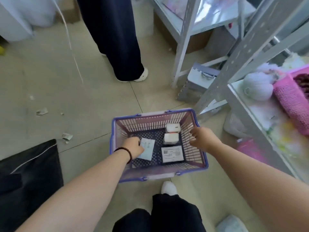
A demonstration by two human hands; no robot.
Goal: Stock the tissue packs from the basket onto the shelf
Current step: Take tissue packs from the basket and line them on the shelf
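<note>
A purple plastic basket stands on the floor in front of my feet. Inside it lie a flat pale blue tissue pack, two white packs on edge and a flat white pack with a barcode label. My left hand, with a dark bead bracelet at the wrist, reaches into the basket and grips the left edge of the pale blue pack. My right hand hovers over the basket's right wall, fingers apart and holding nothing. The white metal shelf rises at the right.
On the shelf sit a pink mesh basket and a pale yarn ball. Another person's dark trouser legs stand ahead on the tiled floor. A black bag lies at left. A grey box sits by the shelf posts. Paper scraps litter the floor.
</note>
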